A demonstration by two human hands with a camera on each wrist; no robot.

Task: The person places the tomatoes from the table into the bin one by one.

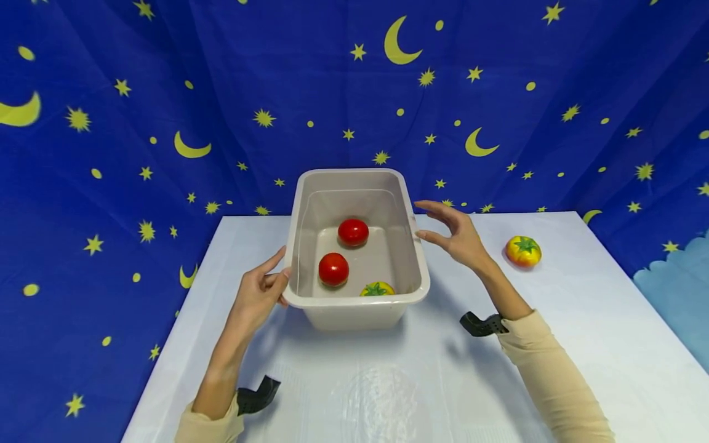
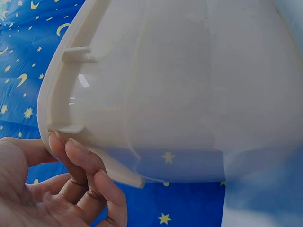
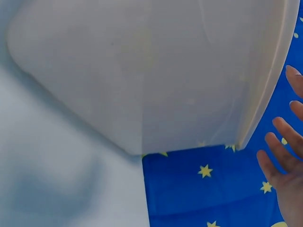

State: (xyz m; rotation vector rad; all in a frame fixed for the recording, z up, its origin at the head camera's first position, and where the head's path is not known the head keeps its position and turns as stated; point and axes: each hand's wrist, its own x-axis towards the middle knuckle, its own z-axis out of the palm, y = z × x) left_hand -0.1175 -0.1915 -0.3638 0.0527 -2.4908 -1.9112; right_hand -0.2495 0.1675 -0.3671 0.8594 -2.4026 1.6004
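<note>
A light grey plastic tub (image 1: 354, 314) is tilted over the white table. Inside lie two smooth red balls like toy tomatoes, one farther back (image 1: 353, 232) and one nearer (image 1: 333, 269). A yellow toy fruit with a green leafy top (image 1: 378, 289) is partly hidden by the front rim. My left hand (image 1: 259, 291) grips the rim at the left side, thumb on top and curled fingers (image 2: 85, 158) underneath. On the other side, my right hand (image 1: 454, 234) hovers beside the right rim with its fingers spread; in the right wrist view its fingertips (image 3: 279, 124) stand off the rim.
A red-and-yellow toy fruit with a green leafy top (image 1: 523, 251) sits on the table at the right. Behind the table (image 1: 221, 246) hangs a blue cloth (image 1: 332, 80) with yellow moons and stars. Black brackets (image 1: 258, 395) jut from both wrists.
</note>
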